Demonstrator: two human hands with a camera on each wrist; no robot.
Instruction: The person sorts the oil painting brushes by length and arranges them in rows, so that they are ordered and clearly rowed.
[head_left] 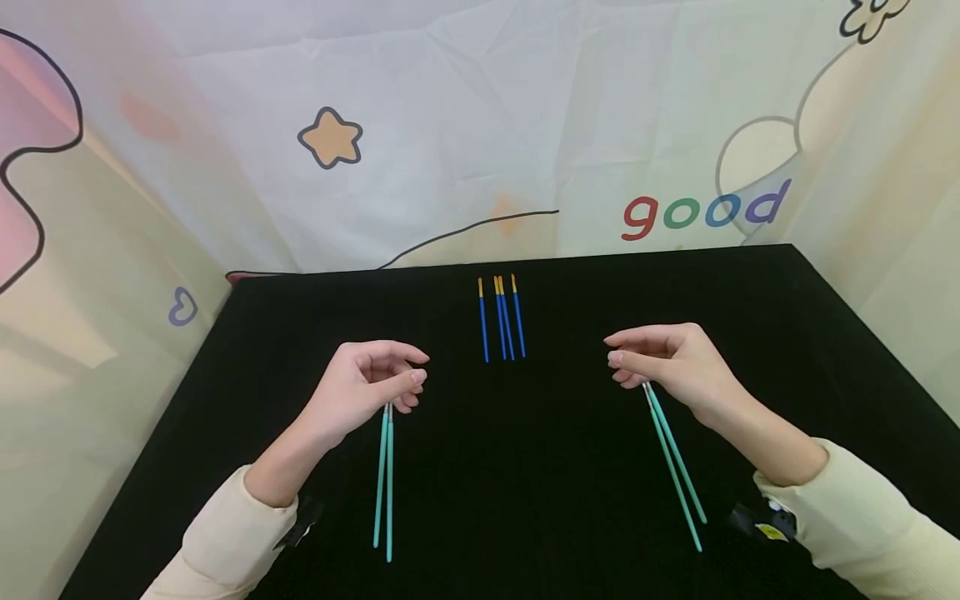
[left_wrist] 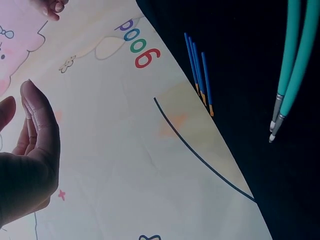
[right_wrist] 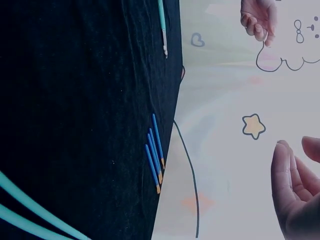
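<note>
My left hand hovers over the left of the table, fingers loosely bent and nothing between them. In the head view it overlaps the tips of two teal paintbrushes lying on the cloth; the left wrist view shows a gap between hand and brushes. On the other side, my right hand is likewise raised with relaxed fingers and holds nothing. Below it lie two more teal paintbrushes, their tips partly hidden by the hand. Several thin blue paintbrushes with orange ends lie between the hands, farther back.
A black cloth covers the table. Behind it hangs a pale curtain printed with a star and the word "good", and the curtain continues along both sides. Dark devices are strapped at both wrists near the light sleeves.
</note>
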